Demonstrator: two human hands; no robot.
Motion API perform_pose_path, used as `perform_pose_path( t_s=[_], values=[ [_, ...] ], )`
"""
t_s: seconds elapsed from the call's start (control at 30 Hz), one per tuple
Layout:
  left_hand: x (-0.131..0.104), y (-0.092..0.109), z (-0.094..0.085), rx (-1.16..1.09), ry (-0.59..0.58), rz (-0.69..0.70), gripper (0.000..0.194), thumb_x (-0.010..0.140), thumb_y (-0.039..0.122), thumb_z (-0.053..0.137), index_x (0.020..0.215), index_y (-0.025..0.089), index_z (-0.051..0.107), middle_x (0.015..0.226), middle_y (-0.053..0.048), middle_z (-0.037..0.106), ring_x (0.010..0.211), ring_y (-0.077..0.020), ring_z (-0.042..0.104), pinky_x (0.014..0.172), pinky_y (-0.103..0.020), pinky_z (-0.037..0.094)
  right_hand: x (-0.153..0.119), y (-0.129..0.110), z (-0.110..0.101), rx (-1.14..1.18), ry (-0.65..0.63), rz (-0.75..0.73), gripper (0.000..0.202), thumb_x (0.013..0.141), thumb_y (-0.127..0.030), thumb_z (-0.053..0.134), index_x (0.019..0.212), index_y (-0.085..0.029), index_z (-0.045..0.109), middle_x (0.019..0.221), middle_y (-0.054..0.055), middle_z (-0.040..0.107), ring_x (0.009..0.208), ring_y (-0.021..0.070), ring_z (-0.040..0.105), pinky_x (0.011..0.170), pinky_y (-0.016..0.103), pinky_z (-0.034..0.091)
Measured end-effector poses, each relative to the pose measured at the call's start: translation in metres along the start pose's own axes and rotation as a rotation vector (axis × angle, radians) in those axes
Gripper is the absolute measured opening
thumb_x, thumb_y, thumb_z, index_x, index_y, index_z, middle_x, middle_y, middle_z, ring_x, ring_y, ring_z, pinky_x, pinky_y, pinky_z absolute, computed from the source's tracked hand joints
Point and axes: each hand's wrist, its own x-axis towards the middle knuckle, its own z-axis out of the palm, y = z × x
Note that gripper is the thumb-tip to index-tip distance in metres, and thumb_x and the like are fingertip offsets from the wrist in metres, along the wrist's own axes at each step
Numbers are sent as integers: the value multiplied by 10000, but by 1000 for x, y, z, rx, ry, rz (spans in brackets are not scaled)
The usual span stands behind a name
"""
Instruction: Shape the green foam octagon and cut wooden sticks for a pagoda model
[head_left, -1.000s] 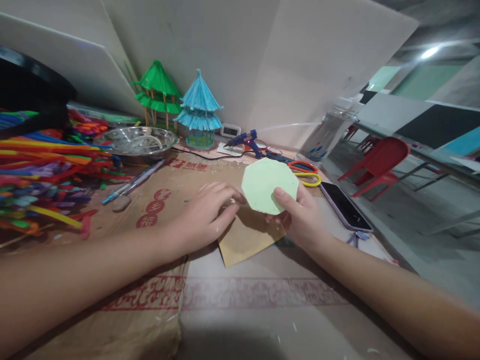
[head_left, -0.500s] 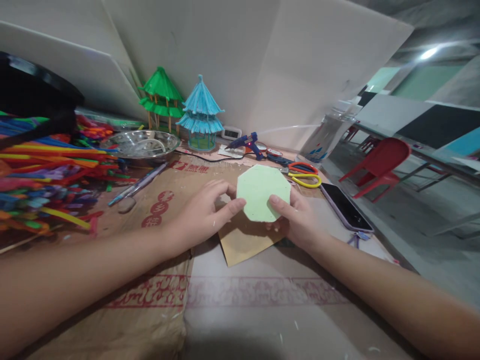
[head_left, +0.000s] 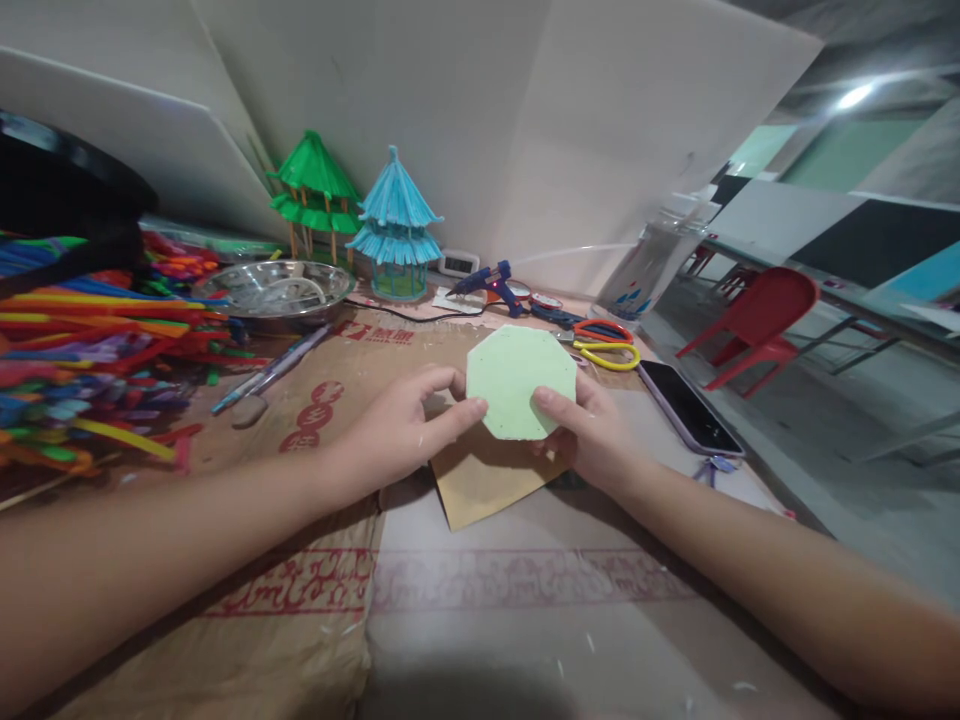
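A pale green octagonal card is held up between both hands above the table. My left hand pinches its left edge, the thumb on the front face and the fingers at the side. Around the right edge my right hand is closed, its thumb lying flat on the card's face and the fingers behind, mostly hidden. Small dark dots show near the card's edge. Under the card lies a tan paper sheet, partly covered by it.
Pipe cleaners are heaped at left beside a metal bowl. Green and blue model pavilions stand behind. A glue gun, scissors, a phone and a clear container line the back and right.
The whole view has shifted slightly, so things appear a little further left. Both hands keep the same hold on the green card.
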Motion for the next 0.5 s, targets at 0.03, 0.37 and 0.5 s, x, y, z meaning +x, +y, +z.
perform_pose_path(
  t_s=[0.03, 0.37, 0.5],
  values=[
    [0, 0, 0, 32, -8, 20, 338, 908, 519, 524, 849, 200, 619, 912, -47, 677, 886, -234, 616, 822, -389, 493, 0, -2, -1, -35, 0, -27, 486, 826, -528, 724, 1202, -233, 632, 827, 26, 710, 595, 149, 629, 489, 258, 510],
    [3, -15, 8, 392, -112, 182, 178, 881, 357, 586, 904, 191, 648, 969, -78, 658, 1020, -280, 580, 929, -457, 454, -9, -41, -9, -969, 5, -335, 589, 855, -251, 588, 1439, -216, 524, 1474, 98, 568, 1355, 312, 522, 1142, 544, 384],
    [0, -16, 10, 486, -149, 239, 204, 865, 376, 600, 922, 182, 626, 988, -82, 614, 1045, -299, 543, 944, -470, 430, -10, -42, -4, -1141, -10, -353, 575, 845, -226, 541, 1418, -189, 536, 1402, 113, 624, 1278, 326, 582, 1090, 551, 429]
  ],
)
